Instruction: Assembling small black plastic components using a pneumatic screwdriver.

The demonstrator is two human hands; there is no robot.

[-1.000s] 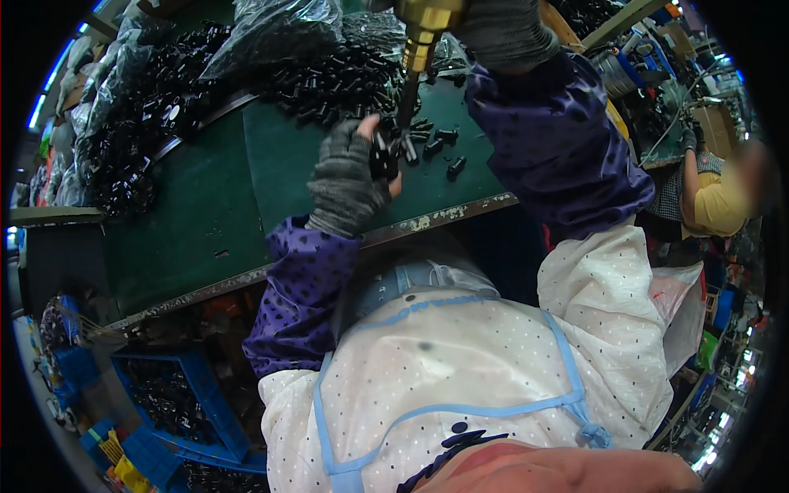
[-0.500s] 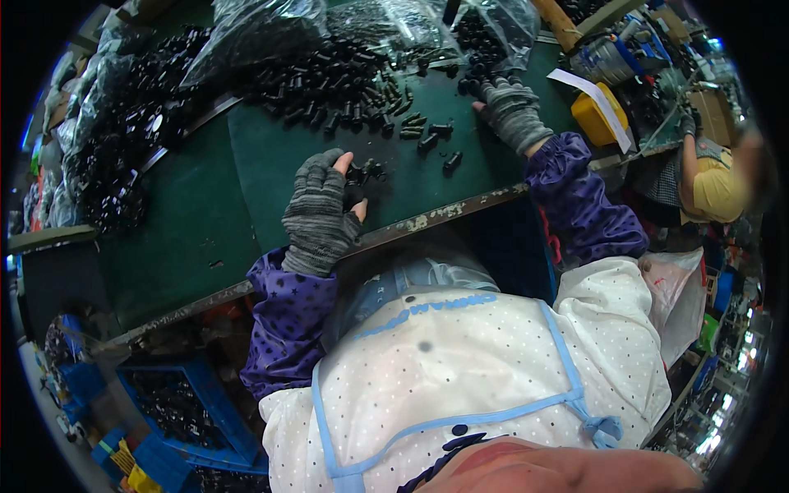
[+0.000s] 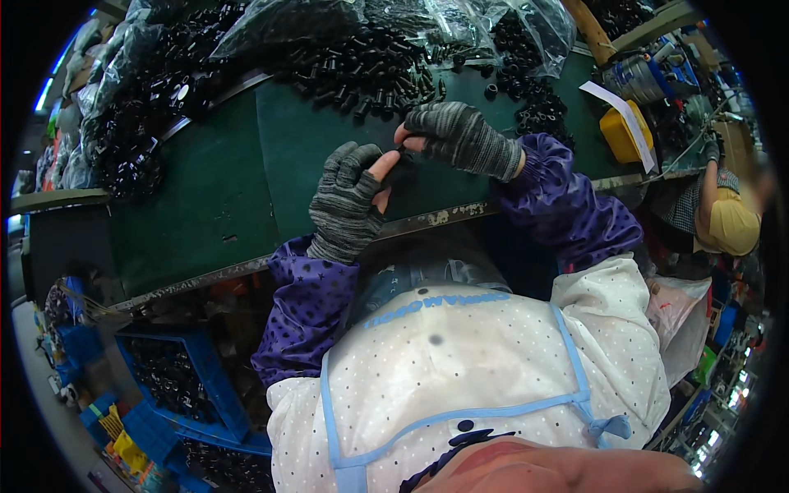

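Note:
My left hand (image 3: 348, 201), in a grey knitted glove with bare fingertips, is closed above the front of the green bench. My right hand (image 3: 462, 141), gloved alike, meets it from the right with thumb and forefinger pinched. Between the fingertips of both hands is a small black part (image 3: 402, 151); its exact shape is mostly hidden. Just beyond them spreads a heap of black bolt-like pieces (image 3: 333, 70). To the right of the right hand lies a pile of small black ring-like pieces (image 3: 542, 111).
Clear plastic bags (image 3: 288, 25) lie behind the heap. At the right stand a yellow container (image 3: 618, 131) with a white strip over it and a tub (image 3: 637, 80). Farther right a person in yellow (image 3: 734, 222) works. Blue crates (image 3: 215, 386) with black parts sit below left.
My right hand has come left from the ring-like pieces to meet my left hand. My left hand has risen slightly and its fingers have closed in. The whole view has shifted a little.

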